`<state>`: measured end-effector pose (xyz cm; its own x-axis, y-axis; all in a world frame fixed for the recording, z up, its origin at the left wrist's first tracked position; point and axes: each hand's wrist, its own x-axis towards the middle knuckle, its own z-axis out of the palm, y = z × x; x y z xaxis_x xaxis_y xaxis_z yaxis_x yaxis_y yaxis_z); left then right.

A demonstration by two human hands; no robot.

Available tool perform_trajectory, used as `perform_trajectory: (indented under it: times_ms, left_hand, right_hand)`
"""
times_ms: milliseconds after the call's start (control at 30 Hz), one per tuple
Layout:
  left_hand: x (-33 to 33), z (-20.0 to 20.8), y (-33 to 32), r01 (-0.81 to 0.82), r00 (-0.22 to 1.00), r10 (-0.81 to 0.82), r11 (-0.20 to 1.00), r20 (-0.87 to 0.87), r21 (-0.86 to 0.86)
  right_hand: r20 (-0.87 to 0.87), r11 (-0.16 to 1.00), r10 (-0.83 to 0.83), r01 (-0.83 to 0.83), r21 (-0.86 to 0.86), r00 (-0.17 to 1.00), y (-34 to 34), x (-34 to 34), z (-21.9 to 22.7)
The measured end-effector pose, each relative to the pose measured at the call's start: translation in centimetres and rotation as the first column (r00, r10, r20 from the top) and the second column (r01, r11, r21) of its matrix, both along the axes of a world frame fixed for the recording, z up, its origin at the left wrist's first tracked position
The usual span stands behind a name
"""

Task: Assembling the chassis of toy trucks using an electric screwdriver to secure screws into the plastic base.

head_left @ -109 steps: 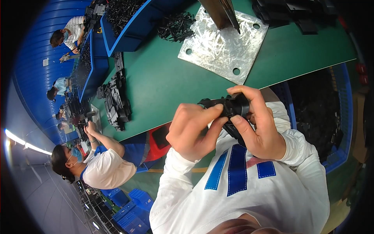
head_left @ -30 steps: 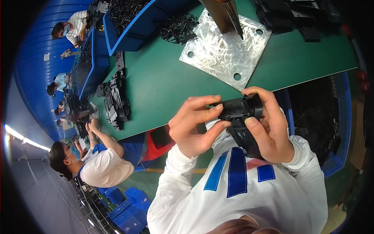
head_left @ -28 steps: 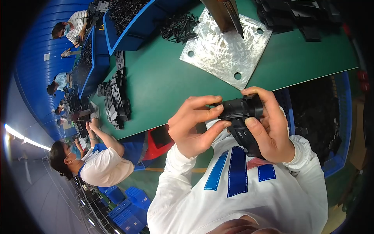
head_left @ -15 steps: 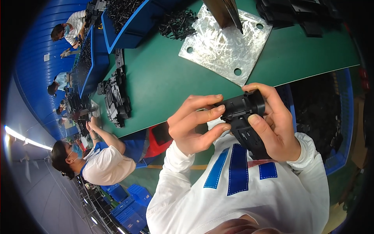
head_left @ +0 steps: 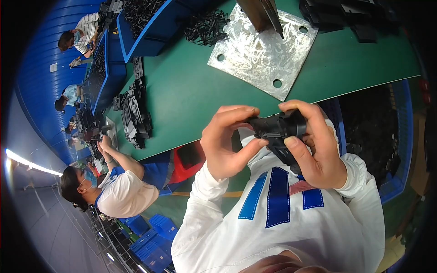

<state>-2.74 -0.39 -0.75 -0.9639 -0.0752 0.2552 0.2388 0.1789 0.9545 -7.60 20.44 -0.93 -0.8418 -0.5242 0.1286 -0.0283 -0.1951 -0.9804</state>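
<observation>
A ribbed blue wall (head_left: 38, 86) stands at the left, near a pale grey ceiling (head_left: 50, 209) with a glowing strip light (head_left: 29, 168). Below the green surface (head_left: 182, 93), a yellow line (head_left: 232, 194) crosses the green floor (head_left: 180, 203).

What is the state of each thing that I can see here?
black part: held up in the air
left hand: curled, thumb at the part's left end
right hand: closed around the part's right end
metal plate: flat on the green table
small black pieces: in a loose heap
upper blue bin: open, well filled
blue crate: open, dim inside
</observation>
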Motion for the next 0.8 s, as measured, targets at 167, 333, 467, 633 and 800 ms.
perform_trajectory:
  times_ms: [167,333,467,633,800]
  left_hand:
    - [-0.2,-0.5,-0.7,0.095,0.984,-0.121,0.977,0.132,0.192]
    - [-0.5,-0.2,-0.9,0.108,0.974,-0.132,0.985,0.182,0.136]
    - [-0.5,0.0,-0.8,0.079,0.967,-0.068,0.996,0.246,-0.037]
    - [-0.7,-0.1,0.8,-0.092,0.949,0.047,0.987,0.312,0.129]
    - [-0.9,-0.9,0.3,0.078,0.986,-0.056,0.987,0.155,-0.143]
  right_hand:
    - [0.015,0.994,0.089,-0.09,0.059,0.996,0.2,-0.5,0.2]
    - [-0.188,0.993,0.094,-0.077,0.094,0.978,0.0,-0.8,-0.6]
    - [-0.264,0.981,0.153,-0.113,0.16,0.952,0.3,-1.9,-1.2]
    - [-0.193,0.92,0.283,-0.209,0.333,0.94,0.9,-3.0,-0.3]
    - [-0.274,0.935,0.221,-0.123,0.333,0.936,0.5,-3.2,-0.8]
